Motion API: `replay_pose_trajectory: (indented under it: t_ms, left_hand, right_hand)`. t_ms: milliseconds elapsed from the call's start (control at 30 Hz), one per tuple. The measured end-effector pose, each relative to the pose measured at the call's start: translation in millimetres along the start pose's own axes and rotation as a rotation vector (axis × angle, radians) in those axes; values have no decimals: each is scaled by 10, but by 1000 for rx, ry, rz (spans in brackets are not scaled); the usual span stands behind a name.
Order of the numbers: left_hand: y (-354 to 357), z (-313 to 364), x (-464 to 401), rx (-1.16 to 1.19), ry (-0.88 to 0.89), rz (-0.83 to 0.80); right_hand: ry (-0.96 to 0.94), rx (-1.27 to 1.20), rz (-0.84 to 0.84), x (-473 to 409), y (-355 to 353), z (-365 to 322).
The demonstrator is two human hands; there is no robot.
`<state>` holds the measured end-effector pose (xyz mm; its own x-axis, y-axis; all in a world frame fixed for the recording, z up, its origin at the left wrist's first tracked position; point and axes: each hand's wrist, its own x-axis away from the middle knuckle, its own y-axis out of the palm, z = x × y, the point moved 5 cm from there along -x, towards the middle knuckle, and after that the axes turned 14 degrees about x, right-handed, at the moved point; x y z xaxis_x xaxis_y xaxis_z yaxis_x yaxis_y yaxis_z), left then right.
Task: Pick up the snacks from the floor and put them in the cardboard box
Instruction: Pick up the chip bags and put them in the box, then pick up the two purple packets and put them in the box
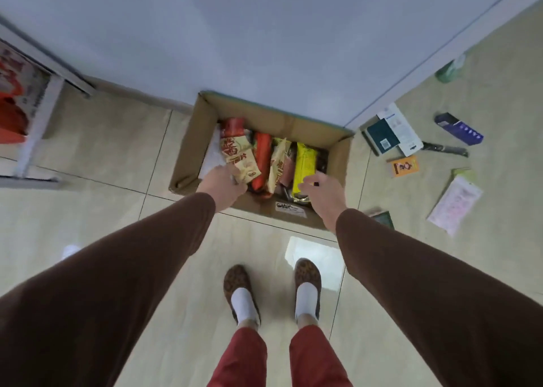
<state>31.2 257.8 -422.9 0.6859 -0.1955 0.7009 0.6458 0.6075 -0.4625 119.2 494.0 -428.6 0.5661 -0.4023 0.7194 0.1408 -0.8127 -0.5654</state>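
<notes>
An open cardboard box stands on the floor against the wall, packed with several snack packs standing on edge. My left hand is inside the box at its left side, gripping the lower end of a cream and red snack bag. My right hand reaches into the right side and holds the near end of a yellow snack pack. Between them stand a red pack and a beige pack. Both arms wear brown sleeves.
Books and packets lie scattered on the tiles to the right: a dark green book, a blue box, an orange card, a pale pink packet. A white shelf frame stands at left. My feet are just before the box.
</notes>
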Motion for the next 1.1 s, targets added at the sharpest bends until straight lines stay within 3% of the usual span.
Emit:
replay_pose_trajectory:
  t_ms: [267, 433, 633, 867, 1100]
  left_hand:
    - [415, 419, 456, -114, 124, -87]
    - [976, 880, 710, -152, 233, -100]
    - [2147, 1568, 1062, -192, 289, -191]
    - [3712, 2335, 1518, -272, 329, -234]
    - [4771, 2983, 1589, -326, 363, -272]
  right_hand:
    - [25, -51, 133, 585, -418, 585]
    - [34, -48, 226, 835, -914, 1330]
    - [47, -5, 312, 1056, -1559, 2428]
    - [60, 0, 279, 1161, -2297, 3768]
    - [97, -3, 284, 963, -3131, 4637]
